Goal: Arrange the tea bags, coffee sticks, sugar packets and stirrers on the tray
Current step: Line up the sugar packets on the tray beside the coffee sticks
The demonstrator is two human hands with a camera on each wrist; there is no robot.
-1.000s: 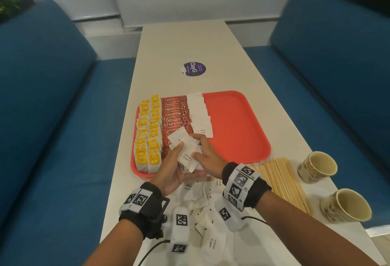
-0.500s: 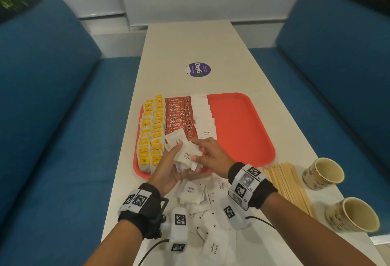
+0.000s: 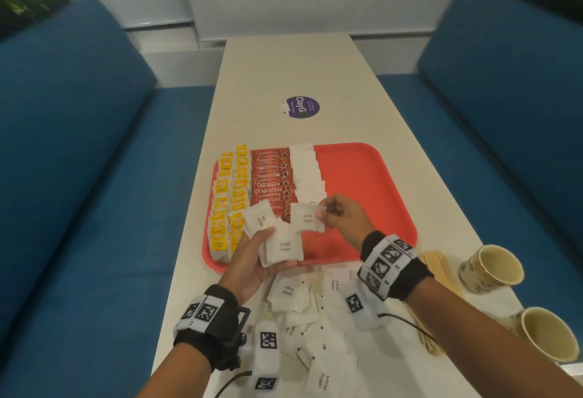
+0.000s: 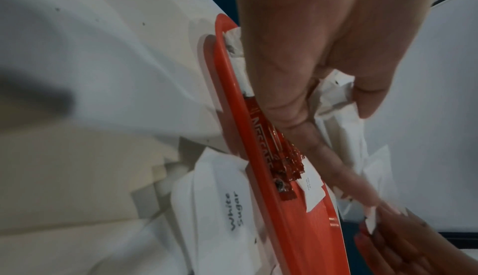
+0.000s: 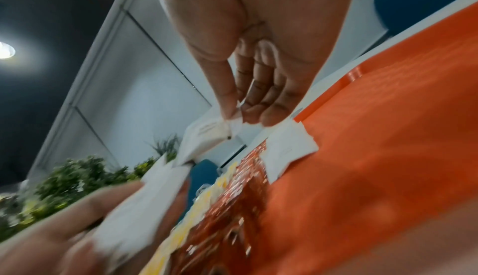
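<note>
A red tray (image 3: 372,176) holds rows of yellow tea bags (image 3: 227,195), red coffee sticks (image 3: 271,176) and a column of white sugar packets (image 3: 307,170). My left hand (image 3: 252,258) holds a small stack of sugar packets (image 3: 282,246) palm up over the tray's near edge. My right hand (image 3: 340,217) pinches a single sugar packet (image 3: 307,217) by its edge, just above the near end of the sugar column. In the right wrist view the thumb and fingers (image 5: 230,103) pinch that packet (image 5: 207,134).
More loose sugar packets (image 3: 309,328) lie on the table between my wrists. Wooden stirrers (image 3: 438,268) lie right of them, beside two paper cups (image 3: 492,268) (image 3: 549,334). A purple sticker (image 3: 301,107) is beyond the tray. Blue benches flank the table.
My right hand has drawn one sugar packet off the stack in my left hand and carried it right and forward, toward the sugar column.
</note>
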